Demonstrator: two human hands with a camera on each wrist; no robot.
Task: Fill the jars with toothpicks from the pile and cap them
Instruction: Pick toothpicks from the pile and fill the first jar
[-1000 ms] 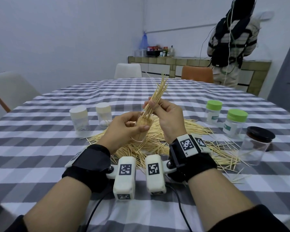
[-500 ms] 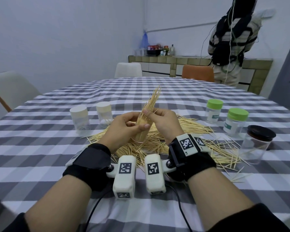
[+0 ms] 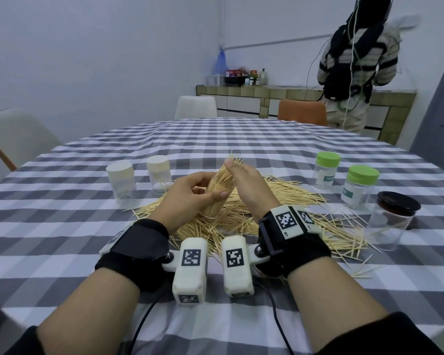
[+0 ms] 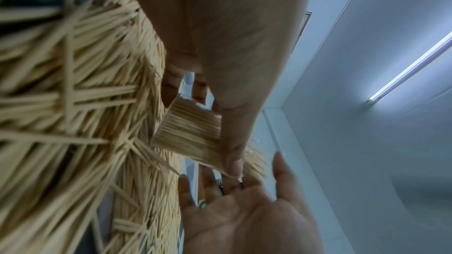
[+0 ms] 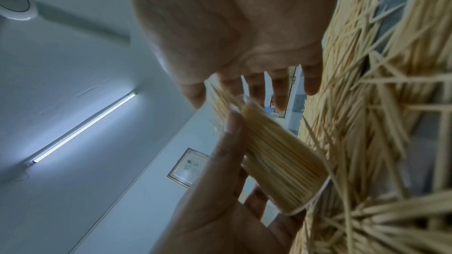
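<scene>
My left hand (image 3: 198,190) grips a clear jar (image 3: 217,198) packed with toothpicks, tilted above the pile of toothpicks (image 3: 287,198) on the checked tablecloth. A short tuft of toothpicks (image 3: 232,162) sticks out of the jar's mouth. My right hand (image 3: 241,178) has straight, spread fingers laid against those tips. In the left wrist view the left hand (image 4: 220,55) wraps the jar (image 4: 190,132), and the right hand (image 4: 239,210) faces it with an open palm. In the right wrist view the right hand (image 5: 232,26) reaches over the jar (image 5: 281,167).
Two cream-capped jars (image 3: 121,180) (image 3: 159,172) stand left of the pile. Two green-capped jars (image 3: 327,170) (image 3: 360,185) and a dark-lidded jar (image 3: 392,219) stand to the right. Loose toothpicks (image 3: 362,270) lie scattered at the front right. A person (image 3: 351,60) stands at the far counter.
The bundle that stood tall out of the jar has sunk into it. My right hand went from pinching the bundle to lying open on its tips, and moved down.
</scene>
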